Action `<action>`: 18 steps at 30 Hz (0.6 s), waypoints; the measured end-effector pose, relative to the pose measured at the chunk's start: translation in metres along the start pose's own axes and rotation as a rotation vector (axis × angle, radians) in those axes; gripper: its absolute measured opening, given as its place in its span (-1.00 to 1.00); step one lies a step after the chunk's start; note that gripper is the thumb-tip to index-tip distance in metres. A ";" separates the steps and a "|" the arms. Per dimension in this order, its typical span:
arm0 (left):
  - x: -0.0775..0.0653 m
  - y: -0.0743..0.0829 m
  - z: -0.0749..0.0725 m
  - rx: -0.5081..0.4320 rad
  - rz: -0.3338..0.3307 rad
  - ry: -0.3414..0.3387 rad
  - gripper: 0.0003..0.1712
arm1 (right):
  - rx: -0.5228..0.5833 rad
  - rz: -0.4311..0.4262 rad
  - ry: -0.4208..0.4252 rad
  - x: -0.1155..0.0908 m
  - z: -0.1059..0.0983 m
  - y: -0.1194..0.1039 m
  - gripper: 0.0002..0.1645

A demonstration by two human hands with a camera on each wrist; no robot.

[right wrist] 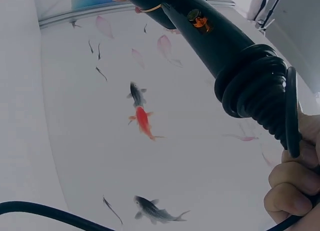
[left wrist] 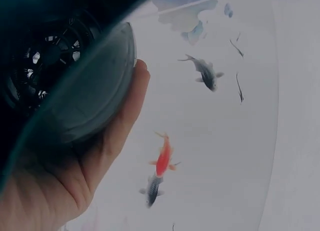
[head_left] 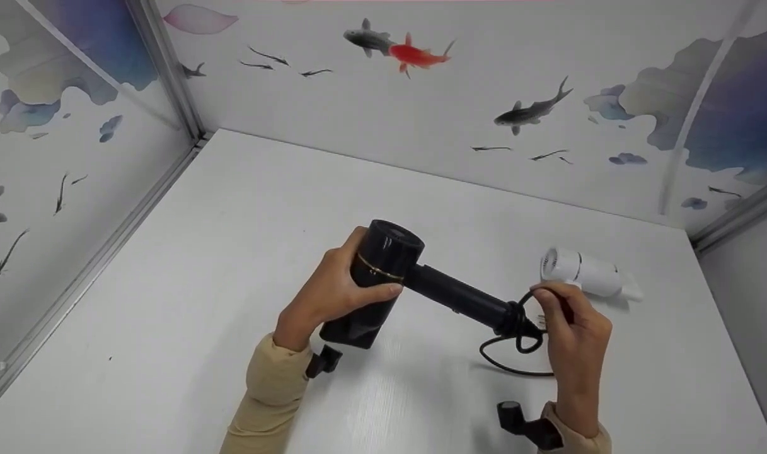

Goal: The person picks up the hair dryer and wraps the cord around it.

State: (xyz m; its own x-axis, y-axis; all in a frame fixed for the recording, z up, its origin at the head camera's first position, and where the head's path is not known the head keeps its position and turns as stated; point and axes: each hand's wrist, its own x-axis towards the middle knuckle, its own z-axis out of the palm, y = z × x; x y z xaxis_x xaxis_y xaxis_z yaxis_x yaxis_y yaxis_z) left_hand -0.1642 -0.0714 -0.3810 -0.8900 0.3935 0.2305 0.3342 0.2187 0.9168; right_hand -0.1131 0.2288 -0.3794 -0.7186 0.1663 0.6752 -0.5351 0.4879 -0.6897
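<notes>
A black hair dryer (head_left: pixel 383 258) with a gold ring is held above the white table, its handle (head_left: pixel 462 295) slanting down to the right. My left hand (head_left: pixel 329 287) grips the barrel, thumb across its front. In the left wrist view the dryer's round grille end (left wrist: pixel 52 61) fills the upper left, beside the palm. My right hand (head_left: pixel 575 331) pinches the black cord (head_left: pixel 527 296) near the handle's end. Coils of cord (right wrist: pixel 255 83) wrap the handle's end in the right wrist view, and a loop hangs below. Metal plug prongs show beside the right hand.
A white hair dryer (head_left: pixel 588 271) lies on the table (head_left: pixel 188 252) just beyond my right hand. Walls printed with fish and lotus leaves (head_left: pixel 421 107) stand at the back and left. A grey panel (head_left: pixel 749 271) borders the right side.
</notes>
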 end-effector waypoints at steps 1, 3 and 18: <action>0.000 0.000 0.000 0.002 0.009 0.001 -0.34 | 0.010 0.012 -0.006 0.000 0.000 0.001 -0.94; -0.001 0.000 -0.001 0.006 0.030 0.001 -0.35 | 0.053 0.047 -0.019 0.000 0.000 0.002 -0.94; -0.002 0.002 0.002 -0.161 0.094 0.013 -0.35 | 0.042 0.095 -0.107 0.002 0.008 0.000 -0.90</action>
State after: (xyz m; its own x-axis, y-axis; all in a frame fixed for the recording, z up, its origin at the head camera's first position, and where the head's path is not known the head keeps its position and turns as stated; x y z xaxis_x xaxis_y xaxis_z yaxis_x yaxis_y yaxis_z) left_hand -0.1609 -0.0703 -0.3799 -0.8614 0.3939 0.3207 0.3630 0.0357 0.9311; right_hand -0.1180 0.2228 -0.3802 -0.8089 0.1170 0.5762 -0.4790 0.4373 -0.7612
